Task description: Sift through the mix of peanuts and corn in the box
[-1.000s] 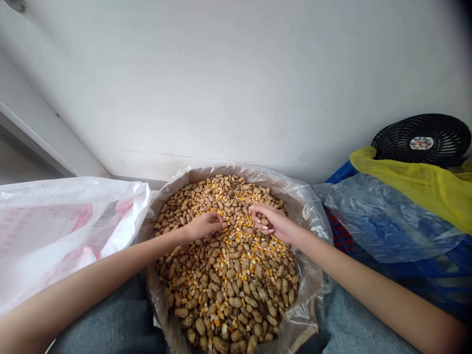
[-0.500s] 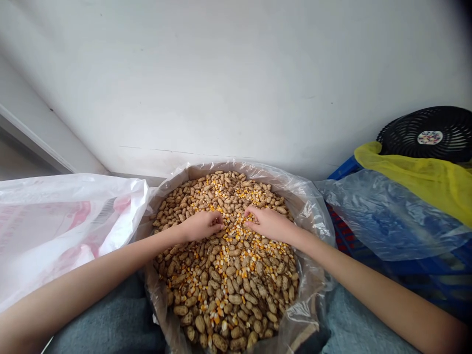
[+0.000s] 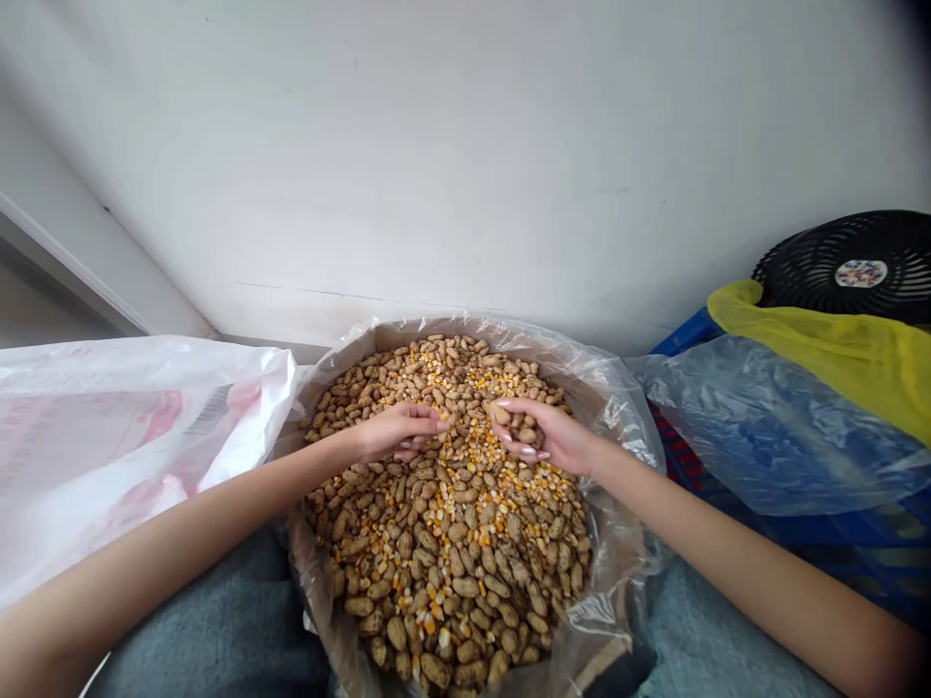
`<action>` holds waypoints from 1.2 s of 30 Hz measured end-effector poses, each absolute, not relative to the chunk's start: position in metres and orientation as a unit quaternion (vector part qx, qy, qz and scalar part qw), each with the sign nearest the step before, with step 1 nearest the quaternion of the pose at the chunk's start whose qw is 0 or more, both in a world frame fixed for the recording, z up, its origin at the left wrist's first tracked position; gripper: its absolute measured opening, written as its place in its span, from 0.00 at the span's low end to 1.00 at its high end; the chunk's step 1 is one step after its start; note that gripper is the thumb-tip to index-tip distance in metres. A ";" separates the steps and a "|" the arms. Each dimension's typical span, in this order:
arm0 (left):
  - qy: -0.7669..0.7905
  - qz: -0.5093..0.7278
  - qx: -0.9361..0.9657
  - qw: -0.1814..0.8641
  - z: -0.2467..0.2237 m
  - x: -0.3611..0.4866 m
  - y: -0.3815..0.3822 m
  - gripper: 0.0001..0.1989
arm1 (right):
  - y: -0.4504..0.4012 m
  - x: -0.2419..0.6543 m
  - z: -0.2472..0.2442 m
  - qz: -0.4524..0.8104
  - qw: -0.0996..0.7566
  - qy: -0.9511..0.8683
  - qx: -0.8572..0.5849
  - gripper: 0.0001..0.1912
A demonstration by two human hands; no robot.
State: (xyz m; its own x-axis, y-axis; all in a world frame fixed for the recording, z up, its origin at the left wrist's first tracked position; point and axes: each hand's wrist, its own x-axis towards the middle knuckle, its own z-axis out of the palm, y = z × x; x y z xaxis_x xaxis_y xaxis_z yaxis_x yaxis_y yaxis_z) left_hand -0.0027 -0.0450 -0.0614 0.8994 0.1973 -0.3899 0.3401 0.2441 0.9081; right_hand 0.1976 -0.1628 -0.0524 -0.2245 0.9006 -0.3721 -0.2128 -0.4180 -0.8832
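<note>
A mound of unshelled peanuts (image 3: 465, 586) mixed with yellow and white corn kernels (image 3: 484, 448) fills a wide container lined with a clear plastic bag (image 3: 611, 388). Over the left side of the heap, my left hand (image 3: 397, 433) is closed, thumb and forefinger pinched at what looks like a peanut; its other fingers curl beneath. My right hand (image 3: 560, 436) is turned palm inward, fingers curled around several peanuts (image 3: 522, 425) cradled in it. Both hands are just above the heap, a short gap apart.
A white plastic sack with pink print (image 3: 138, 427) lies at the left. To the right, a blue crate (image 3: 836, 557) bears a clear plastic sheet (image 3: 792, 436), yellow mesh (image 3: 836, 339) and a black fan (image 3: 848, 262). A white wall (image 3: 465, 174) rises behind the container.
My right hand has turned its palm inward, showing several peanuts held in it. My left hand's fingers have stretched forward into a pinch, and it has shifted slightly up.
</note>
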 end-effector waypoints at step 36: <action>0.293 -0.132 0.945 0.052 -0.066 0.000 -0.046 0.16 | -0.164 0.200 -0.053 0.155 -0.113 -0.666 -0.721 0.06</action>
State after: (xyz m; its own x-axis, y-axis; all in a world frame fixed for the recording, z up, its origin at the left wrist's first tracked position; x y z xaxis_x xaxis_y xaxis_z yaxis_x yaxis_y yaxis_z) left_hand -0.0002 -0.0458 -0.0656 0.7932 0.5410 -0.2794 0.5684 -0.8225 0.0210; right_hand 0.1995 -0.1635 -0.0534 0.0642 0.9251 -0.3743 0.9953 -0.0866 -0.0432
